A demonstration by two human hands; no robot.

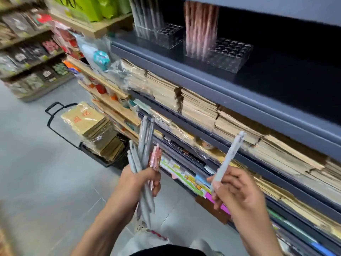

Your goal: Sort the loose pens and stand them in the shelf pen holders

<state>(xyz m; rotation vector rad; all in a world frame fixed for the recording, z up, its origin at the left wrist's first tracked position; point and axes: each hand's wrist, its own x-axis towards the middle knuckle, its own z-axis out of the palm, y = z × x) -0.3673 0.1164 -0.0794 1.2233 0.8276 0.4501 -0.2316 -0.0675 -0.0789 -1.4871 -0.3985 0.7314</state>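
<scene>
mid-sort, judging by the split: the left hand (137, 180) grips a bundle of loose pens (143, 159), fingers curled round the barrels, mostly grey with a few pink ones (156, 159) on the shelf side of the bunch. the right hand (238, 189) pinches a single grey pen (227, 159) low on its barrel, the pen angled up toward the shelving. the hands are well apart, each clamped on its own load.

step in hand looks like carrying one grey pen to its holder. two clear holders sit on the dark upper shelf (212, 80): the left holder (166, 34) carries grey pens (145, 17), the right holder (228, 54) carries pink pens (201, 28). both show free round sockets on their right halves. next move likely calls for lifting the pen up and left to the grey holder, turning it upright and lining the tip over a free socket without knocking the standing pens.

materials: pens are slim matte plastic cylinders, the grey ones faintly speckled. holders are transparent rigid blocks with a grid of holes, glossy. shelf is smooth dark metal. below it are stacks of brown paper notebooks (203, 108), some shrink-wrapped. a black wire basket (60, 124) holds more wrapped books on the grey tiled floor (36, 172). the frame is blurred, so fine print is unreadable.
</scene>
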